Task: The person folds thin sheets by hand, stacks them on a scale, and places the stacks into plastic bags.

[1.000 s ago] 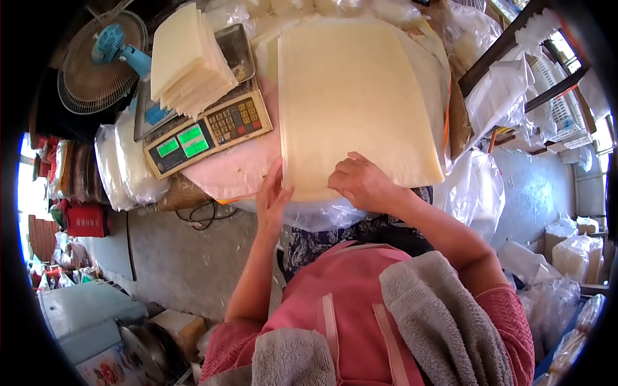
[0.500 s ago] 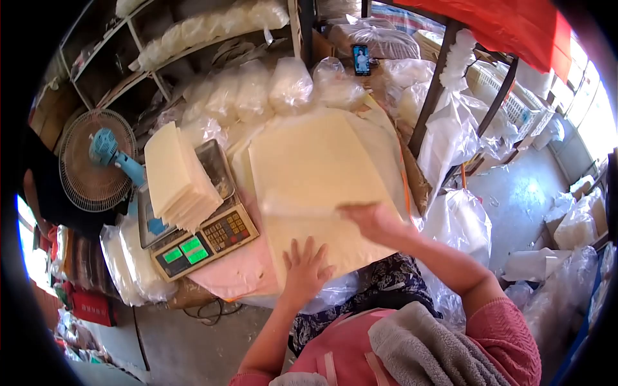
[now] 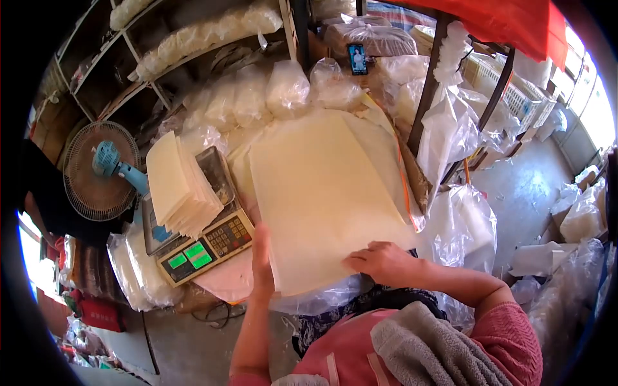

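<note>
A large, thin cream-coloured sheet [image 3: 315, 186] lies flat on a stack of similar sheets in front of me. My left hand [image 3: 262, 260] stands on edge beside the sheet's near left side, its fingers stretched out and nothing held. At the near right edge, my right hand [image 3: 386, 264] has its fingers curled against the sheet, seemingly gripping its border; the thumb is partly hidden. To the left, a folded pile of cream sheets [image 3: 180, 186] rests on a digital scale [image 3: 215, 248] with green displays.
Filled clear bags [image 3: 286, 87] line the back of the work surface, near a lit phone [image 3: 357, 59]. A fan [image 3: 100, 168] stands at left, with a dark-clothed person [image 3: 48, 186] beyond it. Plastic bags hang by a dark post [image 3: 432, 106] at right.
My right hand has moved from the sheet's middle toward me, to its near edge. The whitish crease across the sheet is gone. My left hand has shifted left off the sheet's surface.
</note>
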`<move>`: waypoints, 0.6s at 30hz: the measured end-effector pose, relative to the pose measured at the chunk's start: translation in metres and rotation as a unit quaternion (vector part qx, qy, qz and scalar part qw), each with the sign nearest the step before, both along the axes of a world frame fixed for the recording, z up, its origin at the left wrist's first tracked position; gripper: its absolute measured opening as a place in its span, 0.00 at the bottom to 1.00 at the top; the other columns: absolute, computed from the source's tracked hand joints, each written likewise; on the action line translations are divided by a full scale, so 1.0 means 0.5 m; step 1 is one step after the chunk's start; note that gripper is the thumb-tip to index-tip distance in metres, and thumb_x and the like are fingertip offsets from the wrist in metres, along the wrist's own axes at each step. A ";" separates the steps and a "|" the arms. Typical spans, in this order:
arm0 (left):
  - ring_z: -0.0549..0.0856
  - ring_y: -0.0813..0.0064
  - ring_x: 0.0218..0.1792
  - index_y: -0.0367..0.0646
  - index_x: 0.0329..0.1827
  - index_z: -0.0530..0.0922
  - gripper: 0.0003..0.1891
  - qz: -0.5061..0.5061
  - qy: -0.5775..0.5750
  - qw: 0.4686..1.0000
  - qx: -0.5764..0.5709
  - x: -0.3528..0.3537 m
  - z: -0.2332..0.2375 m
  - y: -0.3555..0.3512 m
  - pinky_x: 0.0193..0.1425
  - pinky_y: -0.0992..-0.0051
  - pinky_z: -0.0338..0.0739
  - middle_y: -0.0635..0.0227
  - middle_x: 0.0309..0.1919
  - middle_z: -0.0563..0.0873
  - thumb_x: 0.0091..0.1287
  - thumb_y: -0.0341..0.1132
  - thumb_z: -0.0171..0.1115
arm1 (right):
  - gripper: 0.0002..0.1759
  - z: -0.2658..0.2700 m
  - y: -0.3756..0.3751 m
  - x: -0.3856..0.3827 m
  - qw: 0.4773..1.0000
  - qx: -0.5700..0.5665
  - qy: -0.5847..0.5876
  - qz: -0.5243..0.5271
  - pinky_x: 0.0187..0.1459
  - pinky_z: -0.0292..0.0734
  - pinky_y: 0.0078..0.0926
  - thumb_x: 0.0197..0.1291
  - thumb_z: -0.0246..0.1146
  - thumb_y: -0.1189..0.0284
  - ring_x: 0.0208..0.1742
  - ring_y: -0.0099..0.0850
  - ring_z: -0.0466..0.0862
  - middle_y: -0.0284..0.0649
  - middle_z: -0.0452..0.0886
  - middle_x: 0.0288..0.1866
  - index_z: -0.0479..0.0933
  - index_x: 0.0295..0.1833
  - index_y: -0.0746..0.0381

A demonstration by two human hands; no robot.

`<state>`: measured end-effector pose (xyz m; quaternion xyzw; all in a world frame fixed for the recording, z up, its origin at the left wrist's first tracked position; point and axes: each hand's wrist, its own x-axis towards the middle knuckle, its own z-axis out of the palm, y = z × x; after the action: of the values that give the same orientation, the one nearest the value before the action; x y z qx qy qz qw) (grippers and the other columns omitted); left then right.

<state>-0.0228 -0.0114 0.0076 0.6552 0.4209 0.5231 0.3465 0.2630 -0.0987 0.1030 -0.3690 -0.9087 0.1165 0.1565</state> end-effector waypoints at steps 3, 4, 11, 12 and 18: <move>0.82 0.72 0.50 0.34 0.46 0.81 0.13 -0.155 0.232 0.956 0.092 -0.056 0.012 0.000 0.59 0.71 0.74 0.66 0.44 0.86 0.58 0.22 0.61 | 0.16 0.072 0.004 0.037 0.949 -0.302 0.089 -0.028 0.57 0.74 0.29 0.62 0.58 0.69 0.52 0.35 0.83 0.42 0.83 0.51 0.77 0.54 0.62; 0.82 0.74 0.49 0.34 0.47 0.81 0.13 -0.165 0.176 0.971 0.010 -0.060 0.016 -0.006 0.58 0.72 0.75 0.66 0.44 0.86 0.58 0.23 0.61 | 0.17 0.087 0.018 0.071 0.905 -0.393 0.159 -0.026 0.56 0.75 0.28 0.67 0.57 0.68 0.51 0.34 0.83 0.42 0.84 0.51 0.76 0.58 0.61; 0.83 0.78 0.44 0.35 0.43 0.82 0.08 -0.172 -0.002 0.951 -0.257 -0.081 0.021 0.007 0.49 0.78 0.78 0.67 0.42 0.86 0.62 0.24 0.59 | 0.19 -0.017 0.087 0.213 0.952 -0.227 0.196 -0.062 0.59 0.70 0.30 0.56 0.55 0.83 0.61 0.32 0.77 0.39 0.83 0.54 0.79 0.54 0.63; 0.83 0.78 0.43 0.35 0.40 0.82 0.06 -0.130 0.007 0.968 -0.216 -0.072 0.021 0.008 0.49 0.78 0.78 0.68 0.41 0.86 0.62 0.24 0.59 | 0.16 -0.063 0.103 0.215 0.954 -0.199 0.218 -0.050 0.51 0.72 0.28 0.56 0.59 0.80 0.56 0.32 0.80 0.39 0.84 0.50 0.79 0.52 0.63; 0.83 0.73 0.41 0.37 0.56 0.73 0.20 0.053 -0.094 0.975 -0.192 -0.008 -0.003 0.047 0.45 0.75 0.76 0.66 0.40 0.84 0.60 0.25 0.61 | 0.16 -0.184 0.205 0.153 0.850 -0.196 0.333 -0.359 0.27 0.66 0.27 0.58 0.66 0.66 0.23 0.22 0.71 0.37 0.75 0.20 0.69 0.31 0.66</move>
<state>-0.0270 0.0120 0.0062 0.5008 0.5133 0.5097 0.4754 0.3397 0.0039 0.0111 -0.6313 -0.5648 0.3443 0.4050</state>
